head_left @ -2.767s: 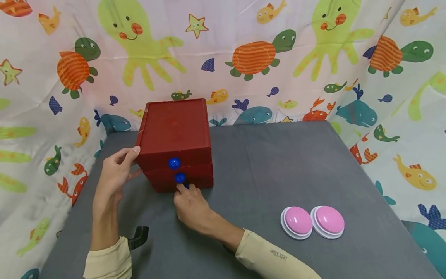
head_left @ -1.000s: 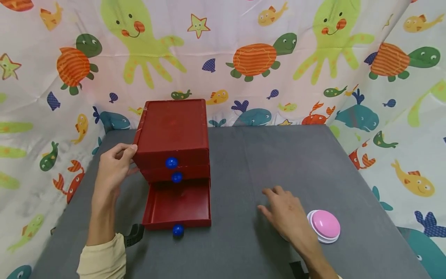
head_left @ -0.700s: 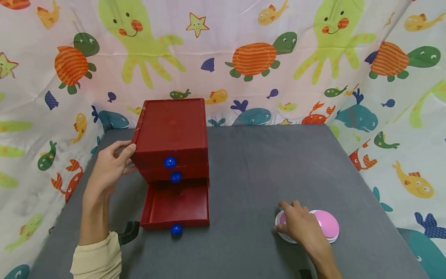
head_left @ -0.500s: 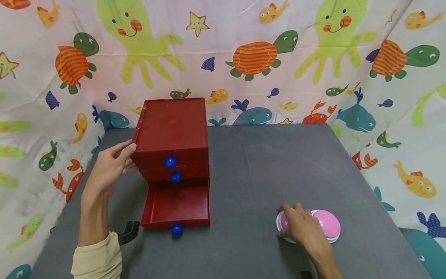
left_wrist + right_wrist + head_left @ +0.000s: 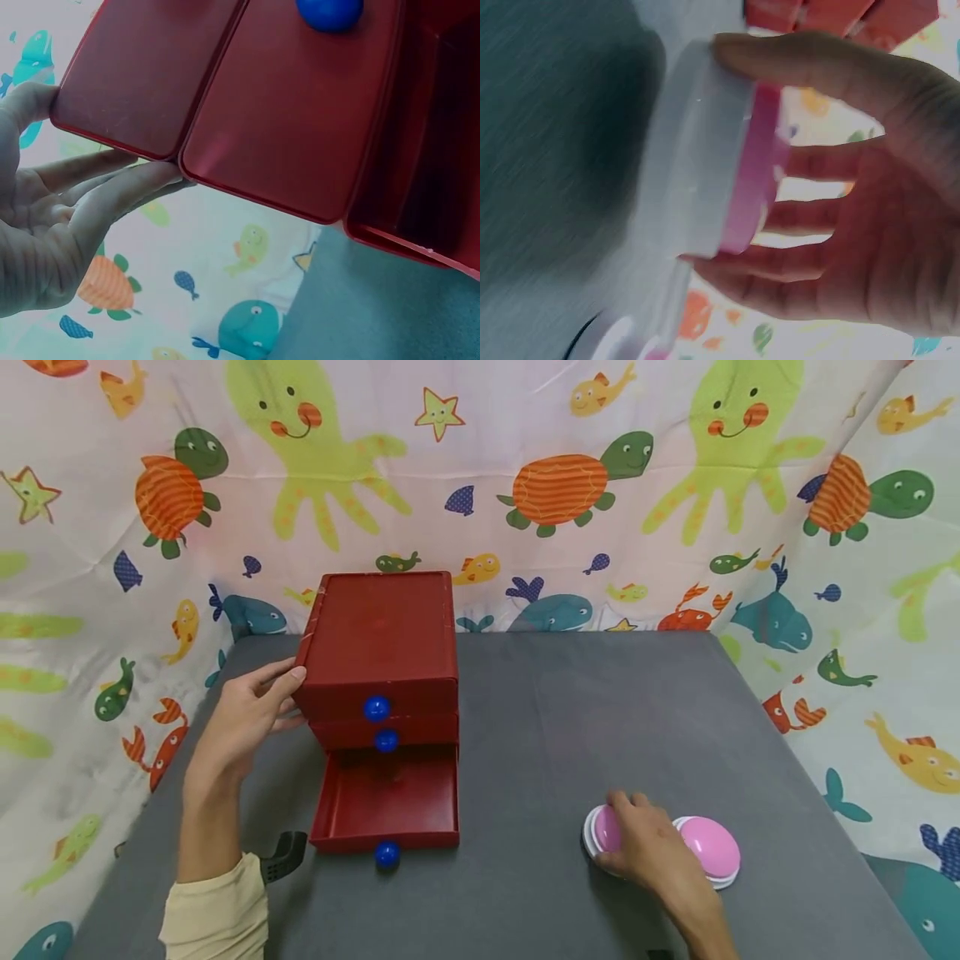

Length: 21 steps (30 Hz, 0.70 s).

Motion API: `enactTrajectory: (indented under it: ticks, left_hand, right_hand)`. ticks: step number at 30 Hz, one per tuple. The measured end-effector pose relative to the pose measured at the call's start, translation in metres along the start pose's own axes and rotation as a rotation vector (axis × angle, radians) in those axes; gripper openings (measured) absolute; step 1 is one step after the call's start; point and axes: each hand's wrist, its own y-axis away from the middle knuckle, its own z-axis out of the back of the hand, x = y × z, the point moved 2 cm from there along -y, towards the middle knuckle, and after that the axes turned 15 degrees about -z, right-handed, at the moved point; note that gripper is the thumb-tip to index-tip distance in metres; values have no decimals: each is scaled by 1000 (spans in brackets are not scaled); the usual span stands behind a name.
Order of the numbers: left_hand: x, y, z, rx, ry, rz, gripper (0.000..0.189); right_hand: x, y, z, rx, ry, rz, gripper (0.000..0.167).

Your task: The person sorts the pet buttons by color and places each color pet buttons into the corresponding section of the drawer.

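Note:
A red drawer unit (image 5: pixel 375 635) with round blue knobs stands at left on the table; its bottom drawer (image 5: pixel 405 810) is pulled out and looks bare inside. My left hand (image 5: pixel 243 714) holds the unit's front left corner, thumb at the upper edge and fingers along the side, as the left wrist view shows too. At right, my right hand (image 5: pixel 652 847) grips a round pink-domed button (image 5: pixel 607 829) by its white base (image 5: pixel 694 150), thumb on one side and fingers on the other. The hand covers part of it in the head view.
A second pink button (image 5: pixel 711 847) sits just right of the gripped one. Grey cloth (image 5: pixel 570 710) covers the table. Behind and at both sides hangs a white curtain (image 5: pixel 480 435) printed with sea animals.
The right hand pulled the bottom drawer out, left its knob, moved right to the buttons and took hold of the left one, which has shifted slightly left. The left hand stays on the unit.

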Motion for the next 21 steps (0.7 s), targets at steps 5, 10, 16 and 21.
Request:
enactTrajectory:
  ticks: [5,10,16,21]
  left_hand:
    - [-1,1,-1,-7,-5,9,75]
    - [1,1,-2,-4,-5,12,75]
    - [2,3,1,-10,8,16,75]
    - [3,5,0,-13,0,1,75]
  right_hand:
    - [42,3,9,-70,-48,166,64]
    - [96,5,17,59,-165,308,73]
    - [166,8,10,192,-143,516,75]
    - [218,3,-12,85,4,676,68]
